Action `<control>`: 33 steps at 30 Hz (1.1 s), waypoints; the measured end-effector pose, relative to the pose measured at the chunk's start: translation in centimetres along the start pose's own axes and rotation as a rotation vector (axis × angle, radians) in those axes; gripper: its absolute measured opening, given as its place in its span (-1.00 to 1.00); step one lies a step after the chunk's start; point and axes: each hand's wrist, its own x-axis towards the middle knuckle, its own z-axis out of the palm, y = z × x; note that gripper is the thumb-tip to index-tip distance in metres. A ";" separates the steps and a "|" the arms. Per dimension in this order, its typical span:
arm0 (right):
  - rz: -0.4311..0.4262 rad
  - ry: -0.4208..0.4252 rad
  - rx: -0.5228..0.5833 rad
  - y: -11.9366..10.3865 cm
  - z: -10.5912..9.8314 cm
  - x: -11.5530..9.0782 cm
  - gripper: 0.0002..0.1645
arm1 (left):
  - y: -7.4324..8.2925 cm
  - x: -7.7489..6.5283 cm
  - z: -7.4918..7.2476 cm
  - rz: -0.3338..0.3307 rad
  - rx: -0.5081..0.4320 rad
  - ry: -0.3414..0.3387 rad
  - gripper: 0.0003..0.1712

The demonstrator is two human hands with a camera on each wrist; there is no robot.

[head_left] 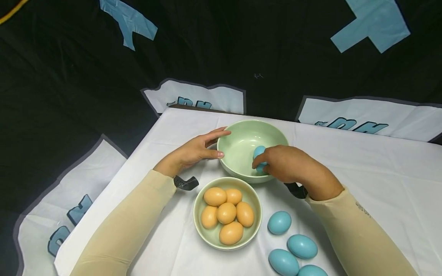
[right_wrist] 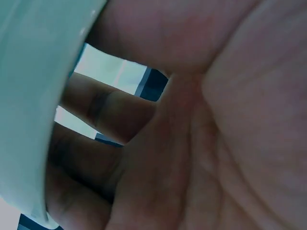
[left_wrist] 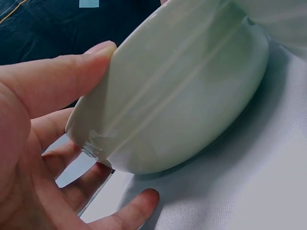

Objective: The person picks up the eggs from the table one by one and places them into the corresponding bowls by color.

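A large pale green bowl (head_left: 238,153) stands near the back of the table. At its left rim, my left hand (head_left: 197,151) touches the bowl with thumb and fingertips. In the left wrist view, the thumb (left_wrist: 67,76) lies against the bowl's edge (left_wrist: 182,115), the other fingers spread below. My right hand (head_left: 288,163) reaches over the bowl's right rim, its fingers pinching a blue egg (head_left: 261,168) low inside. More blue shows above the fingers; whether it is a second egg I cannot tell. In the right wrist view, the bowl's wall (right_wrist: 33,96) hides the fingertips.
In front stands a smaller green bowl (head_left: 257,220) with several orange eggs (head_left: 226,213). Several blue eggs (head_left: 302,246) lie on the white tablecloth (head_left: 386,184) beside it, below my right forearm. A dark curtain (head_left: 221,46) hangs behind the table.
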 end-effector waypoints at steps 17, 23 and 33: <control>-0.043 -0.014 0.041 0.7 0.6 0.9 -0.66 | 0.3 0.1 0.2 0.018 -0.008 0.001 -0.15; -0.037 -0.012 0.037 0.7 0.6 1.0 -0.66 | 0.1 0.1 0.1 0.010 -0.009 0.010 -0.14; -0.013 0.002 0.131 0.4 0.4 0.6 -0.62 | -0.2 0.0 0.1 0.023 -0.012 0.000 -0.15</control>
